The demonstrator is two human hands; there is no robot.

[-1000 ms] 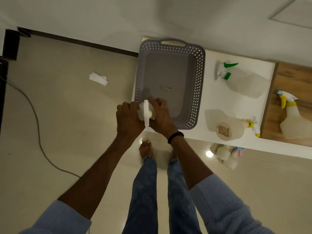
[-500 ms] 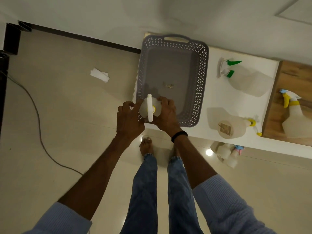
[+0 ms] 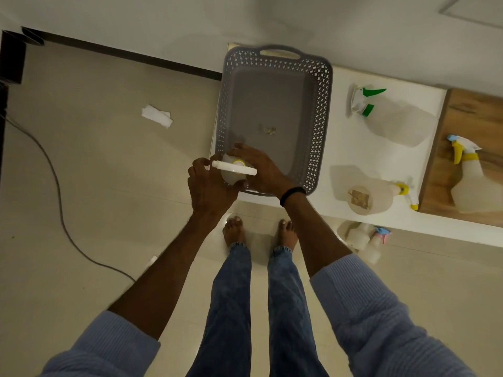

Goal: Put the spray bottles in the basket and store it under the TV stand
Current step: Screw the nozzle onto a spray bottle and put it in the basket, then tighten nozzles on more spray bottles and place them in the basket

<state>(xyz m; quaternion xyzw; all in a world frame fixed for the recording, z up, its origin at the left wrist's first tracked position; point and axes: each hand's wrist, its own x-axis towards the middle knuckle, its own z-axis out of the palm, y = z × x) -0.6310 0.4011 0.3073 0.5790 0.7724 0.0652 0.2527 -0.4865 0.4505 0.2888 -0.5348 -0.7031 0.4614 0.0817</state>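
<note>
A translucent spray bottle [image 3: 233, 170] with a white trigger head and yellow collar is held upright over the near left corner of the grey basket [image 3: 325, 126], which stands at the left end of the white top [image 3: 340, 148]. The bottle is gripped from both sides: the right hand [image 3: 261, 170] is curled round the far and right side of its body, and the left hand [image 3: 209, 189] is closed round the near side, with fingers by the nozzle tip. Whether the base is already resting on the basket floor cannot be told.

The bottle is judged to be light and probably near empty, with thin, slightly yielding plastic walls. A firm hold is best taken on the body or at the neck under the collar. The trigger head is best avoided as a handle, since it can turn or fire. The smooth plastic may slip if it is wet.

Three more bottles are left outside the basket:
- A green-trigger bottle [image 3: 397, 118] is lying towards the far right of the white top.
- A yellow-collared bottle [image 3: 373, 194] is lying at its near edge.
- A blue-and-yellow one [image 3: 473, 183] is lying on the wooden section [image 3: 468, 112].

The basket is perforated and stiff, and it is best carried by its end handles.
</note>
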